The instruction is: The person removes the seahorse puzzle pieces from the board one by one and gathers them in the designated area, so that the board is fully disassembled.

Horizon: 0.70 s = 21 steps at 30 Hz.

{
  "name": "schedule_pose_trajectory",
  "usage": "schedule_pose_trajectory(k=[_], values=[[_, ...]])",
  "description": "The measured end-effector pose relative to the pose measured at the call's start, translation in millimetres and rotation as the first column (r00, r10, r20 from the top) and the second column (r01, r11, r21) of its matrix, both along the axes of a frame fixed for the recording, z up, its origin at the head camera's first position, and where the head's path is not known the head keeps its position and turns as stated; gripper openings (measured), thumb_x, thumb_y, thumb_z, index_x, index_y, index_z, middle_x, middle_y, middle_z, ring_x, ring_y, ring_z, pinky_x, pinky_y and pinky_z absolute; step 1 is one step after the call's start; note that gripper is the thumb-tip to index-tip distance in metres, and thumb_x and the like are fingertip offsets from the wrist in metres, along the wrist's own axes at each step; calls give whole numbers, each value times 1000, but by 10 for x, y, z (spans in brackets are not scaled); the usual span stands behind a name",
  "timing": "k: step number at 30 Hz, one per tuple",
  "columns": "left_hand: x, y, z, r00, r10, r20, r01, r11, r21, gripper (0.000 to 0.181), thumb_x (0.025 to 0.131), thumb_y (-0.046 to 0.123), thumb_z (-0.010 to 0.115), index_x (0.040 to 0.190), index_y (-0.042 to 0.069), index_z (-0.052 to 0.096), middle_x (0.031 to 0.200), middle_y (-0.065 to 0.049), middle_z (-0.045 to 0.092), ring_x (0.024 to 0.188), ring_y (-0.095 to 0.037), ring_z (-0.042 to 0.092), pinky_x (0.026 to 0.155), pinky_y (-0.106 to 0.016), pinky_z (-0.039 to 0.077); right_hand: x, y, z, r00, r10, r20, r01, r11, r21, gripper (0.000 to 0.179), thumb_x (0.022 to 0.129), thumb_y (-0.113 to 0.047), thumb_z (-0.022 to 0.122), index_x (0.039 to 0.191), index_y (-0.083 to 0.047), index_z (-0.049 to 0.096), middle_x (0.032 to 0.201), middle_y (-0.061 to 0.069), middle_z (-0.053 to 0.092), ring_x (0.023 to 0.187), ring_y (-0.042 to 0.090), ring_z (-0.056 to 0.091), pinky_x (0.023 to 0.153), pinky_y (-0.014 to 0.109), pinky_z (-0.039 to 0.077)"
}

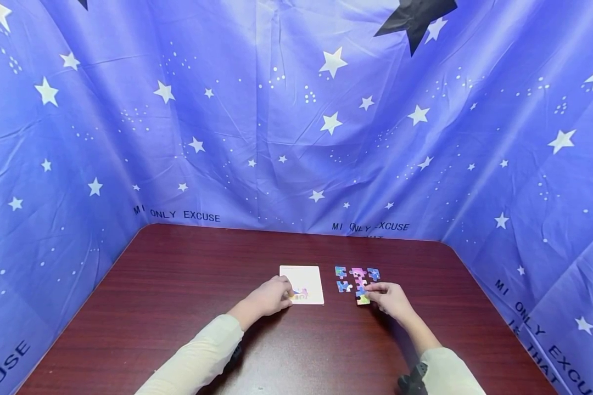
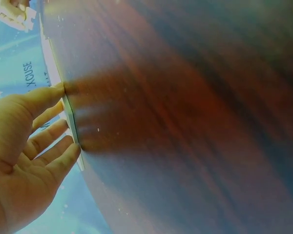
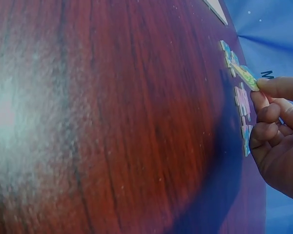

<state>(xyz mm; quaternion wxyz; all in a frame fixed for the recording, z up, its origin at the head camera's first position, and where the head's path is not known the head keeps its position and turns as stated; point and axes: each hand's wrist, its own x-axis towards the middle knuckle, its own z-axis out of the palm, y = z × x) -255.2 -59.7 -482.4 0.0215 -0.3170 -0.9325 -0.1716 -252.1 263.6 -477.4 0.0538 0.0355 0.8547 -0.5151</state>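
A white square puzzle board (image 1: 310, 277) lies on the table with colourful artwork (image 1: 301, 293) along its lower part. My left hand (image 1: 273, 296) rests at the board's lower left, its fingers spread along the edge; in the left wrist view the fingertips (image 2: 73, 146) touch the board's thin side. The fingers partly cover the artwork. Between thumb and finger my right hand (image 1: 390, 300) pinches a yellow-green and blue jigsaw piece (image 1: 363, 299). The right wrist view shows this piece (image 3: 248, 78) tilted up, with other pieces (image 3: 241, 100) lying beyond it.
Several loose jigsaw pieces (image 1: 341, 271) lie in rough rows right of the board, some partly behind the right hand. The dark red wooden table (image 1: 197, 274) is enclosed by a blue star-patterned cloth (image 1: 257, 126) at the back and sides.
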Motion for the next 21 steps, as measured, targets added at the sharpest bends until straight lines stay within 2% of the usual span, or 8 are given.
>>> schedule_pose_trajectory(k=[7,18,21], values=[[-7,6,-14,1000,0,-13,0,1000,-1,13,83,21,70,89,10,68,91,2,59,90,-16,55,81,-27,49,11,63,-30,1000,0,14,-1,1000,25,24,86,-8,62,105,6,66,61,0,53,44,6,37,41,19,33],[3,12,-16,1000,1,-21,-1,1000,-3,12,82,21,71,88,11,69,91,2,59,90,-17,56,80,-27,49,41,177,-33,1000,24,13,-24,1000,-5,29,86,-9,62,109,9,63,58,-2,49,44,5,35,41,19,31],[2,14,-13,1000,-2,-23,2,1000,1,12,81,20,71,88,10,69,92,2,59,90,-17,56,80,-27,49,49,209,-28,1000,0,25,0,1000,-15,28,86,-9,63,108,8,64,58,-2,49,44,5,35,41,18,30]])
